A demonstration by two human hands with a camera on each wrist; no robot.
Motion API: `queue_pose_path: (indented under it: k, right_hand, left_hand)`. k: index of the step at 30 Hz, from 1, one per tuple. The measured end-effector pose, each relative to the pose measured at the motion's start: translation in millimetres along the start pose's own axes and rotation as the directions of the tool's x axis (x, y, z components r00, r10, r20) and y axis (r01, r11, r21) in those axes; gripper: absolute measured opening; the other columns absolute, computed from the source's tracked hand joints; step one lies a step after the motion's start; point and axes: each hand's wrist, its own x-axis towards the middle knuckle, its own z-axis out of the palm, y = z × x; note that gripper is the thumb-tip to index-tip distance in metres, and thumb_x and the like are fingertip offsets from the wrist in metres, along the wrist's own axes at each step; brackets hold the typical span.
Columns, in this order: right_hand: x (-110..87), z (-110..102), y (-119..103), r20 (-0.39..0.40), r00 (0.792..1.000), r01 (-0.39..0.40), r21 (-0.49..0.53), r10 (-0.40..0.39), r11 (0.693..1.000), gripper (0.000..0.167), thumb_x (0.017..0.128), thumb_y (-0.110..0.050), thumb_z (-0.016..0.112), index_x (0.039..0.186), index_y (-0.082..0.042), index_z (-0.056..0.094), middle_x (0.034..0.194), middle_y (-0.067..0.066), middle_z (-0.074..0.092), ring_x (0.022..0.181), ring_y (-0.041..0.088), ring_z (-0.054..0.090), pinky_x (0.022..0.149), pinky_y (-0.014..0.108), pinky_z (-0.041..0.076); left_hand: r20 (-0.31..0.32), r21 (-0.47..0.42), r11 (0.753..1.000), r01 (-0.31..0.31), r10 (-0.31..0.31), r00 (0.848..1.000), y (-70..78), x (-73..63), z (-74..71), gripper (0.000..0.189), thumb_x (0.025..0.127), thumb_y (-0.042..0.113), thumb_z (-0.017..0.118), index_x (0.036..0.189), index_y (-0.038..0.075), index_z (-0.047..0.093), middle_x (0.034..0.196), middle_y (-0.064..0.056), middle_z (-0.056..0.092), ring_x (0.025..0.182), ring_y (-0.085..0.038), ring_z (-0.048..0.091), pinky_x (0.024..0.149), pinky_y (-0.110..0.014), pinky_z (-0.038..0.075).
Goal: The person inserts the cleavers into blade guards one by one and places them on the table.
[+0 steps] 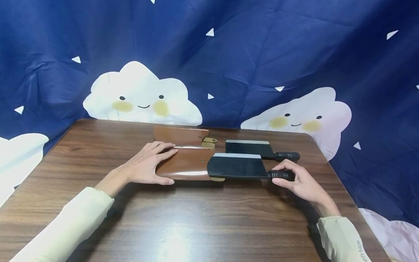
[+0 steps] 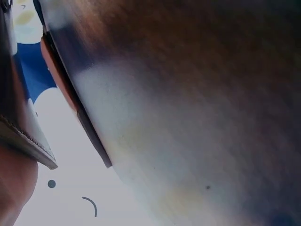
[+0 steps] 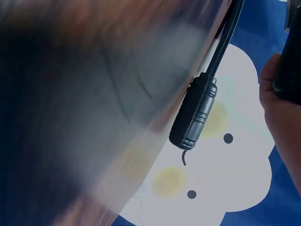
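Note:
My left hand (image 1: 145, 163) grips a brown leather knife sheath (image 1: 186, 163) by its left end, thumb along the near edge and fingers over the far side. In the left wrist view, the stitched edge of this sheath (image 2: 28, 141) shows beside a bit of the hand (image 2: 16, 181). My right hand (image 1: 302, 182) holds a black cleaver (image 1: 237, 166) by its ribbed handle; the handle (image 3: 289, 66) also appears in the right wrist view. The blade lies level, its pale edge facing away from me, and its left end overlaps the sheath's mouth.
Behind lies a second black cleaver (image 1: 247, 148), handle to the right; its handle (image 3: 195, 113) stands out in the right wrist view. Left of it is another brown sheath (image 1: 178, 134) with a snap strap (image 1: 210, 140). The wooden table (image 1: 209, 218) ends at a blue cloud-print curtain (image 1: 229, 62).

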Motion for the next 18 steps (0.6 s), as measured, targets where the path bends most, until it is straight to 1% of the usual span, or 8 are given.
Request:
queue_pose_path:
  k: [7, 13, 16, 18]
  right_hand:
    - [0.8, 3.4, -1.9, -0.008, 1.000, -0.001, 0.037, 0.001, 0.999, 0.025, 0.085, -0.007, 0.082, 0.105, -0.017, 0.071, 0.098, -0.003, 0.065, 0.088, 0.011, 0.057, 0.080, 0.020, 0.041]
    - [5.7, 7.0, -7.6, 0.005, 1.000, -0.021, 0.070, 0.021, 0.997, 0.023, 0.086, -0.011, 0.082, 0.106, -0.017, 0.072, 0.097, -0.002, 0.066, 0.088, 0.013, 0.058, 0.079, 0.021, 0.043]
    - [7.1, 6.6, -10.8, 0.001, 1.000, -0.031, 0.072, 0.031, 0.997, 0.022, 0.086, -0.011, 0.082, 0.106, -0.016, 0.072, 0.098, -0.002, 0.066, 0.087, 0.013, 0.058, 0.077, 0.022, 0.044]
    - [6.7, 5.5, -12.2, -0.006, 0.999, -0.037, 0.055, 0.037, 0.998, 0.022, 0.086, -0.011, 0.082, 0.105, -0.016, 0.072, 0.098, -0.003, 0.066, 0.088, 0.013, 0.058, 0.077, 0.022, 0.044]
  left_hand:
    - [-0.012, 0.012, 1.000, -0.015, 0.015, 1.000, 0.1, 0.0, 1.1, 0.103, 0.078, 0.080, 0.064, 0.154, 0.013, 0.046, 0.154, -0.010, 0.042, 0.137, -0.031, 0.036, 0.109, -0.055, 0.027]
    - [-0.039, 0.013, 1.000, -0.028, 0.029, 0.999, 0.9, 1.0, -1.2, 0.103, 0.077, 0.078, 0.066, 0.153, 0.012, 0.048, 0.152, -0.010, 0.043, 0.136, -0.031, 0.037, 0.107, -0.055, 0.029]
    - [-0.050, 0.014, 0.999, -0.035, 0.036, 0.998, 1.4, 3.1, -1.6, 0.102, 0.077, 0.077, 0.067, 0.152, 0.011, 0.048, 0.152, -0.011, 0.044, 0.136, -0.031, 0.037, 0.107, -0.055, 0.030]
    - [-0.051, 0.013, 0.999, -0.039, 0.040, 0.998, 1.8, 5.0, -0.9, 0.102, 0.077, 0.078, 0.066, 0.153, 0.012, 0.048, 0.152, -0.010, 0.044, 0.136, -0.031, 0.037, 0.107, -0.055, 0.029]
